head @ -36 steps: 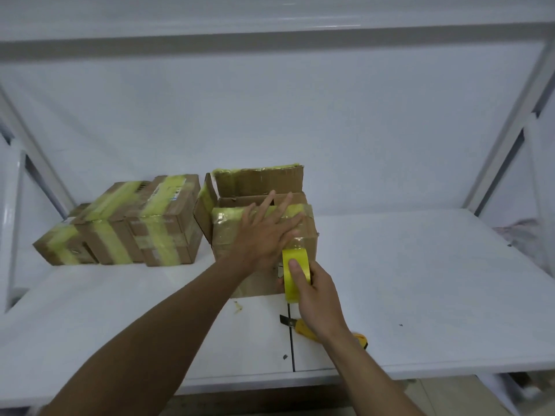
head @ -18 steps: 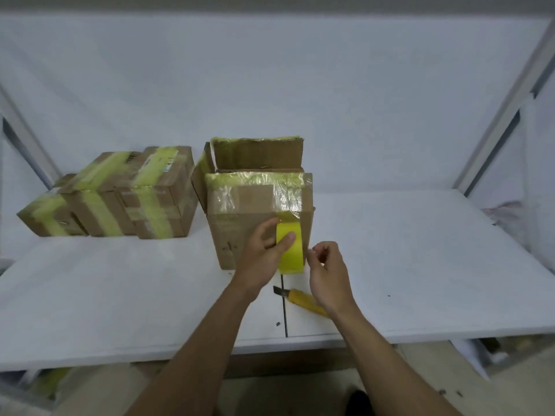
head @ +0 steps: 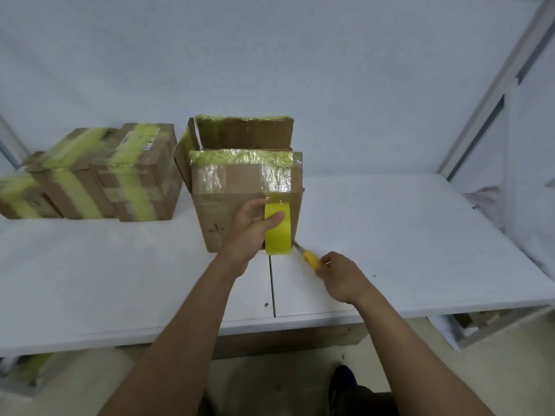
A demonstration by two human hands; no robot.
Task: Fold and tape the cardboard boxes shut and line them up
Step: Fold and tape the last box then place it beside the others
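Note:
A cardboard box [head: 237, 187] stands mid-table with its far flap upright and yellow-green tape along its top front edge. My left hand [head: 250, 232] grips a yellow tape roll [head: 277, 228] against the box's front face, with a strip of tape running up from the roll to the box top. My right hand [head: 339, 276] curls around the yellow handle of a utility knife [head: 309, 256] lying on the table; its blade points toward the box's lower right corner.
Three taped boxes [head: 99, 172] stand side by side at the left of the white table [head: 390, 235]. A seam runs down the table in front of the box. A metal frame post [head: 492, 82] rises at the right. A white wall backs the table.
My left hand left the box top and took the tape roll from my right hand. My right hand dropped to the table and closed on the knife handle.

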